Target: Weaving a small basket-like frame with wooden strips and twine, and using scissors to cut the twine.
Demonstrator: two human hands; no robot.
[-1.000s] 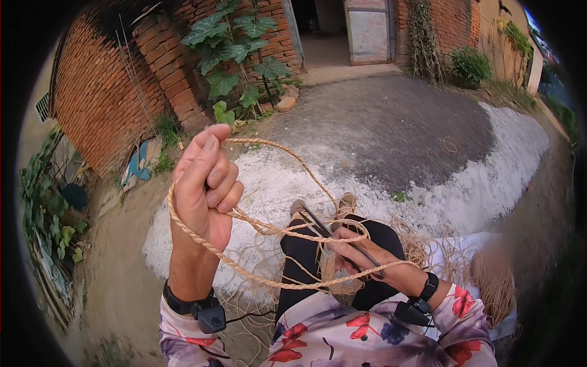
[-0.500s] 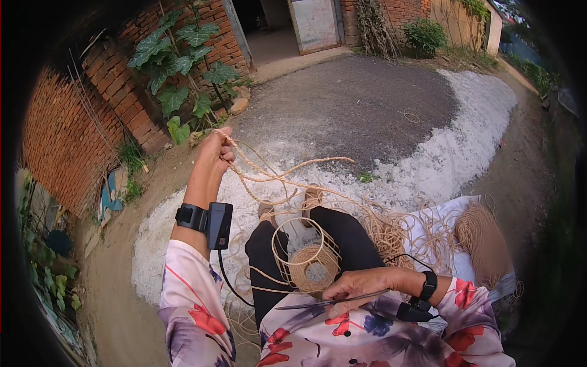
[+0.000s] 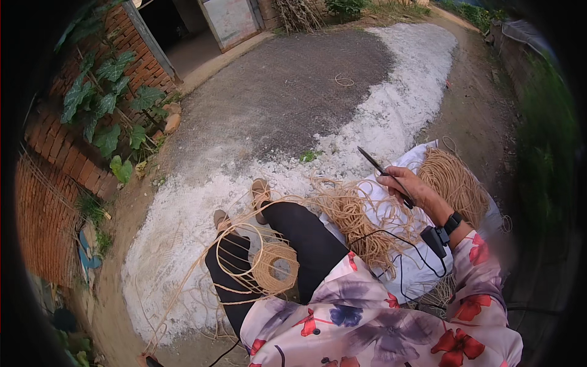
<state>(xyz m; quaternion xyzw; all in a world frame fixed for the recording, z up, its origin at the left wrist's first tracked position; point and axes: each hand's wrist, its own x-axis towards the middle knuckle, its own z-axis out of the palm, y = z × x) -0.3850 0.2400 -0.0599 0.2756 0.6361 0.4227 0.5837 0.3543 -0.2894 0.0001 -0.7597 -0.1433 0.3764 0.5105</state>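
Note:
My right hand (image 3: 408, 185) is out to my right above a white sack (image 3: 422, 275), gripping a thin dark needle-like tool (image 3: 374, 163). On my lap lies a small round coil of woven straw cord (image 3: 276, 268), on black trousers. Long cord strands (image 3: 202, 263) loop around it and run taut down to the lower left edge, where a sliver of my left hand (image 3: 144, 357) shows. A tangled heap of loose cord (image 3: 354, 214) rests beside my right knee.
A second bundle of cord (image 3: 454, 178) lies on the sack behind my right hand. My sandalled feet (image 3: 260, 191) rest on white gravel (image 3: 183, 208). A brick wall (image 3: 49, 183) with a leafy plant (image 3: 110, 98) stands left; a doorway (image 3: 183, 30) lies ahead.
My left hand has dropped from raised in front of me to the lower left edge, drawing cord with it. My right hand has left the coil and swung right with the tool.

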